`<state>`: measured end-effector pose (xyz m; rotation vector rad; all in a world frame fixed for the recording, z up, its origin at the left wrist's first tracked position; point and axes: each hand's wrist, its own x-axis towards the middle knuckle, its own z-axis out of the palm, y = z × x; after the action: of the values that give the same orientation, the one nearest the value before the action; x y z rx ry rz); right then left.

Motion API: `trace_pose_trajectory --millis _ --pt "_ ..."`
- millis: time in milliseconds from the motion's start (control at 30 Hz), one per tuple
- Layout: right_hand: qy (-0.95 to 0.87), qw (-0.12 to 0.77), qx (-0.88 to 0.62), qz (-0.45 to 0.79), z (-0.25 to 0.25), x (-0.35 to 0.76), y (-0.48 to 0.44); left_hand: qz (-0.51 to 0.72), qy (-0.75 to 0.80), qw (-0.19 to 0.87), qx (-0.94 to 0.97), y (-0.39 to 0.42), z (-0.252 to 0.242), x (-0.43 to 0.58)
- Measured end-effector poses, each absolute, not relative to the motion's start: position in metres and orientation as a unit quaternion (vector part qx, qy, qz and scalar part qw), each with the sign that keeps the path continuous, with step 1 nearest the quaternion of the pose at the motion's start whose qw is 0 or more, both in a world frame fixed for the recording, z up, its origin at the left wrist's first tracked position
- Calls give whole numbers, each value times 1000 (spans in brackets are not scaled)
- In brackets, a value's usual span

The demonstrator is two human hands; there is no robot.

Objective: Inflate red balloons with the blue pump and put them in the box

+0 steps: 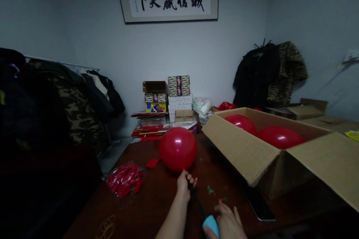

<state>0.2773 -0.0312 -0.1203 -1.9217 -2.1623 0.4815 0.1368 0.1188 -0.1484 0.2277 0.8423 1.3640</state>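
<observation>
"What's in hand?"

"Your left hand (183, 186) has its fingers clamped on a black hand pump (197, 201). A round red balloon (178, 148) sits at the pump's far tip, above the wooden table (134, 153)."

"And the right hand (227, 223)?"

"Near you, fingers apart over the blue handle (211, 224)."

1. You can pass over the dark wooden table (147, 209), lower center.
2. The red balloon (178, 149) stands ahead, center.
3. The open cardboard box (269, 153) blocks the right side.
4. A bag of red balloons (125, 180) lies left.
</observation>
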Motion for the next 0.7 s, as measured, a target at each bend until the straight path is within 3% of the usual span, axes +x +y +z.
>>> trace_pose_trajectory --millis 400,700 --pt "-711 178 -671 110 -127 227 19 592 394 694 113 112 -162 130" --pt "-732 128 -660 109 -128 252 -10 612 418 661 116 121 -157 132"
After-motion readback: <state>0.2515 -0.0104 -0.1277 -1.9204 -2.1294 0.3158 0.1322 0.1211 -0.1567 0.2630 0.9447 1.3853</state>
